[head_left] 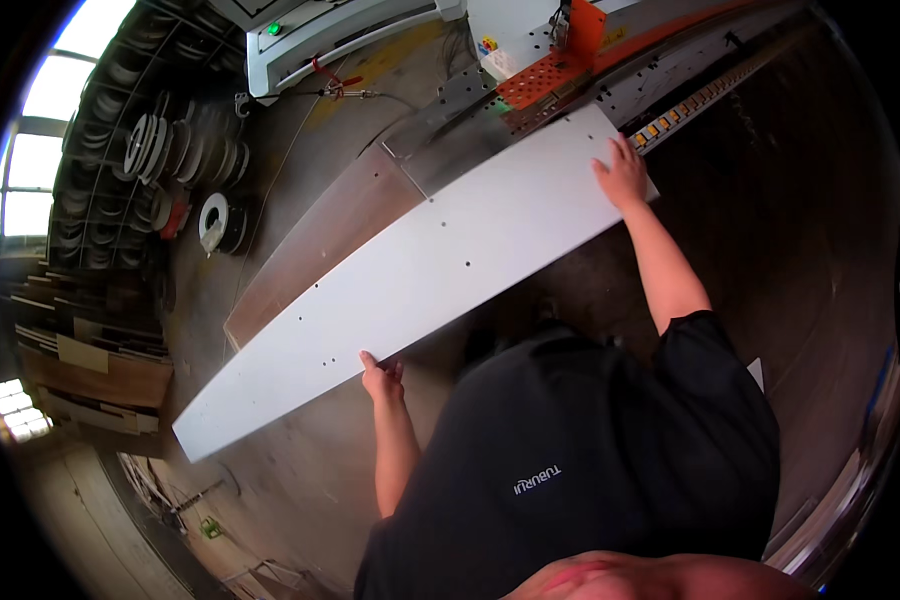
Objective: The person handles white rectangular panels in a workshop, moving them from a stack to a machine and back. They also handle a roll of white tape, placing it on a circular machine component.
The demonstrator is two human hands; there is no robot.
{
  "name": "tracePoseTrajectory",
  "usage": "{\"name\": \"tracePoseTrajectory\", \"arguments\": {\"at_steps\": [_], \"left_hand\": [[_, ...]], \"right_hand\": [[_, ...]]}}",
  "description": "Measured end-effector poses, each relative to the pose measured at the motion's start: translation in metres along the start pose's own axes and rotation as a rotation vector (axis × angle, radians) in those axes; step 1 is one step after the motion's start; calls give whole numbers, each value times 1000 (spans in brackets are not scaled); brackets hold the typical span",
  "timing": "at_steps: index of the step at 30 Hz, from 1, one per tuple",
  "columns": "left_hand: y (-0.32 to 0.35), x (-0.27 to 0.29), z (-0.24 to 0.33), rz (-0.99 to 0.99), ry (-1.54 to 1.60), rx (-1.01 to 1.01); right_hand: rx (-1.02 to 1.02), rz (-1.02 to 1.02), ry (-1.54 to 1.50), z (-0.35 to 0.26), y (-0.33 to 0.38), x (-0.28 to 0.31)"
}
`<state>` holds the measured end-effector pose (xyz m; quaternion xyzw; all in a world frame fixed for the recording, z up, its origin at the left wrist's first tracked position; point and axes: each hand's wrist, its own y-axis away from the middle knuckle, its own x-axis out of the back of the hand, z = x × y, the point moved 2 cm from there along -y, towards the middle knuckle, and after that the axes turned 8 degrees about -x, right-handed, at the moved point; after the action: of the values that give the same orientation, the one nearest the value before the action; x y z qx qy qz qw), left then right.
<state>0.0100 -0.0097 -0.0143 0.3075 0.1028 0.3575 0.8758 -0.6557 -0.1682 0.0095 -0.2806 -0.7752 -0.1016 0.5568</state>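
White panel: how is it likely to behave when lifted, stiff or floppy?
The white panel may flex, being long and thin. Its left end will likely dip or swing, since it reaches well past the left hand. The smooth face might slip.

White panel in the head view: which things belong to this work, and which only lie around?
Likely in use:
long white panel
left hand, on its near edge
right hand, at its right end

Likely just lying about:
round reels
stacked boards

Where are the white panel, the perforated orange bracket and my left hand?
White panel (410,285): head view, its broad face.
Perforated orange bracket (544,87): head view, its holed face.
Left hand (382,379): head view, its middle.
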Motion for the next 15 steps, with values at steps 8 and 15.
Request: {"name": "tracePoseTrajectory", "arguments": {"at_steps": [8, 15], "left_hand": [[-35, -33, 35, -188, -236, 17], [-33, -17, 44, -241, -204, 143]], "right_hand": [[59, 93, -42, -90, 47, -33], [-348, 90, -157, -146, 85, -38]]}}
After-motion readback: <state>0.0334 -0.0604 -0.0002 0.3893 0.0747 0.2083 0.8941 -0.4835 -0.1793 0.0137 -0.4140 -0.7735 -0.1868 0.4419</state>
